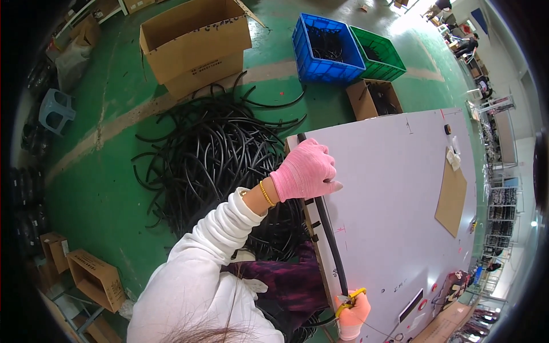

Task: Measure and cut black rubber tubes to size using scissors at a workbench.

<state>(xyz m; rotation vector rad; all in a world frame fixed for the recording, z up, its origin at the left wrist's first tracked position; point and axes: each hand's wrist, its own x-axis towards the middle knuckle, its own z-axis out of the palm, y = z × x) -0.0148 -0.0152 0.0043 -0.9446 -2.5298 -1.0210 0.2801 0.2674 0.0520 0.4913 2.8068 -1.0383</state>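
Observation:
My left hand point(307, 170), in a pink knit glove, is closed around a black rubber tube point(330, 234) near its far end. The tube lies along the left edge of the white-topped table point(389, 188), beside several dark clips on that edge. At the near end of the tube, my right hand point(354, 316), in a paler orange-pink glove, grips yellow-handled cutters point(350, 300). The cutters are at the tube; whether their blades touch it is too small to tell. A large heap of black tubes point(211, 148) lies on the green floor left of the table.
Beyond the heap stands a large open cardboard box point(197, 51). A blue crate point(331, 70) and a green crate point(386, 71) hold black pieces, with a smaller carton point(360, 100) nearby. On the table lie a brown board point(452, 197), a black tape roll point(448, 130) and a white phone-like device point(412, 306).

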